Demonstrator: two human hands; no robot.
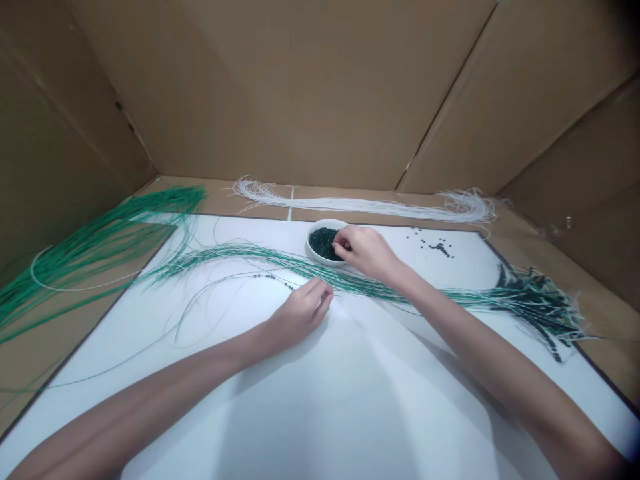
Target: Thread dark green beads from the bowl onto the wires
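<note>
My left hand point(303, 308) rests on the white sheet point(320, 400), its fingers pinched on a thin cord point(240, 280) that carries a few dark beads point(273, 277). My right hand point(365, 252) reaches into a small white bowl point(325, 227) of dark green beads point(323, 241), fingertips closed among the beads. A long bundle of green cords point(280, 263) runs across the sheet between and under both hands.
A bundle of white cords point(370, 205) lies along the back. More green cords point(90, 247) fan out at the left. Finished beaded cord ends point(537, 303) pile at the right, with loose beads point(437, 245) nearby. Cardboard walls enclose the space.
</note>
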